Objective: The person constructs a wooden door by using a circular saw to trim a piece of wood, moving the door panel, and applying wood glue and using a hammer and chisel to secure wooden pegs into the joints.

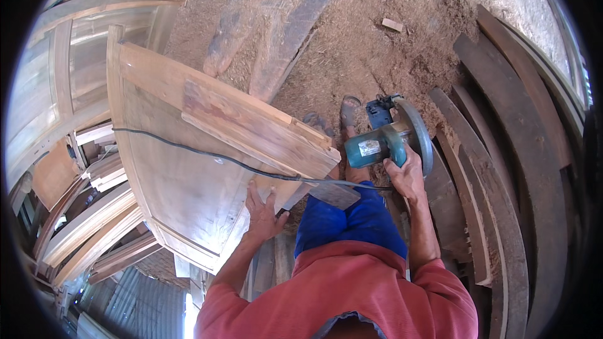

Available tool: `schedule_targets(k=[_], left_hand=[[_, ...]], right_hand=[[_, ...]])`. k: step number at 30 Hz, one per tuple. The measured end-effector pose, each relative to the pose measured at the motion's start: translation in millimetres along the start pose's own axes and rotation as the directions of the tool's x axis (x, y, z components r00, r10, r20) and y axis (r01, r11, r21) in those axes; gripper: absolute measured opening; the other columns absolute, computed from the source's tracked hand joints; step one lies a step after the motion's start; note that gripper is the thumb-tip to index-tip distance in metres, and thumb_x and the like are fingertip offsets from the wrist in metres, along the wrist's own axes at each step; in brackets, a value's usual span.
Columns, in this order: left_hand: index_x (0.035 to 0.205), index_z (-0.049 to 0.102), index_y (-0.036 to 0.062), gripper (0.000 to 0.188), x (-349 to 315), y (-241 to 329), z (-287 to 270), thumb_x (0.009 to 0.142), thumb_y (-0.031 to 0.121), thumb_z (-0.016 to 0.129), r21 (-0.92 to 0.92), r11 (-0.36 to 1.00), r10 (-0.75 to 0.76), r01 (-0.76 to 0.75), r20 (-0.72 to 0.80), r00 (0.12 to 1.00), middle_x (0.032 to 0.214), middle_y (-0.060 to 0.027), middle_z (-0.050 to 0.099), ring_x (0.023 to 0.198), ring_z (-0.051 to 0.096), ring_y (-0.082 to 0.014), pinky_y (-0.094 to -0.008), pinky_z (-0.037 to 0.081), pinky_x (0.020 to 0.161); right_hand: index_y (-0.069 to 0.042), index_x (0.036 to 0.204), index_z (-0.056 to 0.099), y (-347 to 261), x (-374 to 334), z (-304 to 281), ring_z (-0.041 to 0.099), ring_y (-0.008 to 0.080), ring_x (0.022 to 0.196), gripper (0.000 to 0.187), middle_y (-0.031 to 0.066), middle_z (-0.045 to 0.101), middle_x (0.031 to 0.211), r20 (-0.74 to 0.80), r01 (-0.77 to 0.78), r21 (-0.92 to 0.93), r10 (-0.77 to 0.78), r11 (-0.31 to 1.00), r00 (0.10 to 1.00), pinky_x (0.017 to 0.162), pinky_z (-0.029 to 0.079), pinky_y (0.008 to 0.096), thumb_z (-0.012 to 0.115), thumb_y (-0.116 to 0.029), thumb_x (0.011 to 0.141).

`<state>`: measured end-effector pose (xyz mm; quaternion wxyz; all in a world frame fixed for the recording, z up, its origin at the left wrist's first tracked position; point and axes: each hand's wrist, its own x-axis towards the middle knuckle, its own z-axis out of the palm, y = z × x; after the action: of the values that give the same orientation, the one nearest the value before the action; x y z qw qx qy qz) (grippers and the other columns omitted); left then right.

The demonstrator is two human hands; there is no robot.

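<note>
My right hand (pixel 407 174) is wrapped round the handle of a teal circular saw (pixel 370 148), which hangs beside my right leg with its round grey guard facing right. My left hand (pixel 264 216) lies with fingers spread on a wooden door panel (pixel 182 169), near its right edge. A loose board (pixel 242 128) rests on top of the panel along its far side. The saw's dark power cord (pixel 245 164) runs from my right hand across the panel to the left edge. The saw's blade is hidden by the guard.
Long dark planks (pixel 509 106) lean in a row on the right. Framed wooden panels (pixel 63 69) and stacked timber (pixel 94 223) fill the left. Sawdust covers the ground (pixel 364 56), where a small wood offcut (pixel 392 25) and dusty boards (pixel 282 31) lie.
</note>
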<state>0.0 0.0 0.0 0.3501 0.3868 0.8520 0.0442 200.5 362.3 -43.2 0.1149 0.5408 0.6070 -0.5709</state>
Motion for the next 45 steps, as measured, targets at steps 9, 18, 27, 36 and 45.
schedule_targets(k=[9, 18, 27, 36, 45], left_hand=[[0.129, 0.065, 0.018, 0.05, 146, 50, -157, 0.082, 0.027, 0.078, 0.122, 0.978, 0.169, -0.169, 0.008, 0.986, 0.135, -0.0206, 0.058, 0.127, 0.053, -0.0413, -0.0535, 0.04, 0.105], [0.129, 0.07, 0.029, 0.044, 235, 46, -135, 0.086, 0.023, 0.075, 0.242, 0.898, 0.286, -0.367, 0.313, 0.906, 0.162, -0.0251, 0.022, 0.148, 0.023, -0.0423, -0.0556, 0.014, 0.12], [0.122, 0.07, 0.0297, 0.041, 237, 37, -124, 0.085, 0.012, 0.072, 0.211, 0.896, 0.31, -0.391, 0.335, 0.89, 0.163, -0.0268, 0.011, 0.149, 0.015, -0.0484, -0.0632, 0.009, 0.118], [0.126, 0.067, 0.0287, 0.044, 240, 32, -119, 0.086, 0.011, 0.068, 0.166, 0.915, 0.299, -0.367, 0.332, 0.895, 0.165, -0.0282, 0.003, 0.151, 0.005, -0.0517, -0.0661, 0.001, 0.118], [0.122, 0.069, 0.0296, 0.045, 235, 37, -122, 0.078, 0.018, 0.069, 0.225, 0.898, 0.297, -0.377, 0.323, 0.899, 0.166, -0.0296, -0.001, 0.151, 0.009, -0.0512, -0.0676, 0.0, 0.117]], right_hand=[[0.006, 0.112, 0.064, -8, -1, -2, 0.066, 0.0312, 0.083, 0.037, 0.0215, 0.068, 0.091, -0.025, 0.029, 0.033, -0.028, 0.999, 0.999, 0.08, 0.051, 0.0407, 0.069, -0.013, 0.08], [0.006, 0.116, 0.064, -8, -9, -5, 0.066, 0.0285, 0.087, 0.039, 0.0206, 0.069, 0.097, -0.013, -0.039, 0.081, 0.04, 0.996, 0.999, 0.082, 0.051, 0.0388, 0.066, -0.012, 0.082], [0.006, 0.12, 0.063, 1, -7, 1, 0.065, 0.0244, 0.091, 0.041, 0.0183, 0.07, 0.099, -0.034, -0.052, 0.158, 0.058, 0.986, 0.998, 0.086, 0.05, 0.0359, 0.065, -0.01, 0.081], [0.006, 0.118, 0.063, 3, -5, 0, 0.063, 0.0227, 0.087, 0.041, 0.0148, 0.068, 0.095, -0.027, -0.062, 0.14, 0.066, 0.988, 0.997, 0.083, 0.05, 0.0365, 0.065, -0.012, 0.081], [0.007, 0.116, 0.063, -9, -26, -5, 0.063, 0.0247, 0.086, 0.042, 0.016, 0.067, 0.094, -0.088, 0.011, 0.151, 0.003, 0.989, 0.996, 0.082, 0.05, 0.0377, 0.066, -0.016, 0.08]])
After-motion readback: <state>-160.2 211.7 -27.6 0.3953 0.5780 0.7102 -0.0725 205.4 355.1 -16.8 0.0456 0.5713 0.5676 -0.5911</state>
